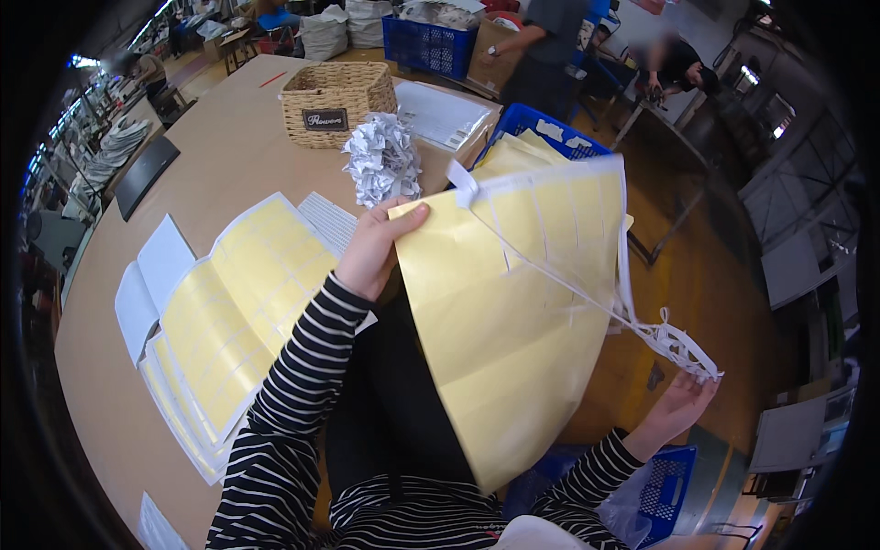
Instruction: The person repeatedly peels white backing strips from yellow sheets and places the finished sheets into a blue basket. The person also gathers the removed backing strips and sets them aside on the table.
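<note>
In the head view, the thin white waste lattice of label trim (587,284) looks the weak point: it is stretched taut from the sheet's upper corner toward four o'clock, and I judge that a sharp or sideways pull could snap a strand, leaving bits stuck down. A pull too flat might also lift yellow labels with it, and the sheet, gripped at one corner only, could buckle or slip. The large yellow label sheet on pale backing (513,312) hangs in the air at the middle of the frame, over the person's lap, curved like a cone, smooth below and gridded with cut label outlines near its top. The left hand (376,247) pinches its upper left corner, thumb on the face. The right hand (678,403), at four o'clock, closes its fingers on the bunched end of the trim. At nine o'clock a stack of similar yellow label sheets (229,321) lies on the tan table (220,156); a crumpled ball of white trim (383,160) and a woven wicker basket (335,101) sit toward eleven to twelve o'clock.
</note>
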Available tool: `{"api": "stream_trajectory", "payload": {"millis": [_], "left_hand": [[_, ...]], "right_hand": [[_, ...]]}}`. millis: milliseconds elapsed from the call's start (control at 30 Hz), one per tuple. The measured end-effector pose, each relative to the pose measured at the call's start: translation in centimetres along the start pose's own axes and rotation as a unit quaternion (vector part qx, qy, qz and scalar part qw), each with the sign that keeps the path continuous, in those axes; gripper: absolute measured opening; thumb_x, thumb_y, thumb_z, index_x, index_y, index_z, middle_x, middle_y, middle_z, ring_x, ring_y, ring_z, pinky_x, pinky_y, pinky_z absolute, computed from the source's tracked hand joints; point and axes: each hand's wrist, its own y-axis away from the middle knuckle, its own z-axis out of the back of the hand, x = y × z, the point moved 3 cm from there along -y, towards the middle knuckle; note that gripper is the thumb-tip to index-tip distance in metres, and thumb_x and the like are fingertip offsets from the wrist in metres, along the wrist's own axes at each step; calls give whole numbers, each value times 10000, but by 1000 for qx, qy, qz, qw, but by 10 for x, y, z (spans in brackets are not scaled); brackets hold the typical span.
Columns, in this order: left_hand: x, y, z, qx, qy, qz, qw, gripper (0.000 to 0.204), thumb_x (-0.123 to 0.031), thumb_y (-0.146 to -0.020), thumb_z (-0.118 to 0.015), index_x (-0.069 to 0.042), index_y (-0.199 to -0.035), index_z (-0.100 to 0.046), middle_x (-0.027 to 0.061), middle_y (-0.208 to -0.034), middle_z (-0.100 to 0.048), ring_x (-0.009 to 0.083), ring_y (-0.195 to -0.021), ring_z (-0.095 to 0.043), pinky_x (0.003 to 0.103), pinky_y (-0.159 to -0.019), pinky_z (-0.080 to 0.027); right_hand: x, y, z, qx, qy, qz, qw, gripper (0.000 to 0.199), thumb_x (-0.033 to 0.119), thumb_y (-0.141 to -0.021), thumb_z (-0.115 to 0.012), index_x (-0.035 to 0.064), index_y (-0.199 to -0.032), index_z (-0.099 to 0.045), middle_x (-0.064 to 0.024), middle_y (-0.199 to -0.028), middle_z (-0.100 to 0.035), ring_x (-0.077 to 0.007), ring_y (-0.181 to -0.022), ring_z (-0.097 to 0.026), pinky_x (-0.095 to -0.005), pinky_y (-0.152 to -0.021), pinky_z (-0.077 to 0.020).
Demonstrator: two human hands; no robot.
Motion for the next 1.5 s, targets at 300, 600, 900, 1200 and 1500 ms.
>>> {"api": "stream_trajectory", "payload": {"millis": [300, 600, 900, 1200, 1500], "left_hand": [[84, 71, -64, 52, -134, -15, 990, 245, -133, -951, -598, 26, -1126, -660, 56, -994, -687, 61, -869, -597, 225, -774, -490], [121, 119, 19, -214, 60, 15, 975, 253, -150, -945, -598, 40, -1110, -622, 102, -986, -680, 145, -860, -647, 268, -785, -521], [181, 184, 128, -384, 90, 60, 917, 259, -147, -975, -539, 31, -1159, -579, 96, -1075, -664, 183, -956, -646, 295, -859, -509], [212, 209, 101, -332, 57, 73, 939, 229, -109, -956, -586, 23, -1143, -574, 70, -1036, -666, 123, -907, -637, 244, -816, -512], [222, 242, 113, -377, 9, 71, 923, 241, -65, -916, -626, 54, -1124, -602, 63, -972, -681, 82, -809, -630, 199, -716, -492]], "right_hand": [[-58, 126, -120, 510, 367, 198, 752, 697, 155, -729, -785, 83, -1326, -433, -228, -1347, -458, -277, -1023, -591, -412, -894, -491], [-113, 119, -101, 350, 422, 47, 835, 153, -66, -786, -663, -24, -932, -654, -118, -962, -671, -221, -886, -632, -317, -832, -490], [-112, 45, -40, 201, 460, 20, 865, 207, -11, -842, -641, -8, -1050, -637, -121, -1053, -638, -244, -964, -596, -343, -895, -458], [-143, 236, -76, 732, 360, 98, 570, 313, 89, -732, -691, 95, -1034, -611, -84, -1041, -569, -291, -1066, -531, -474, -1080, -335], [-210, 192, -92, 549, 440, 114, 701, 67, 66, -787, -631, 64, -854, -626, -74, -878, -611, -288, -837, -562, -416, -756, -428]]}}
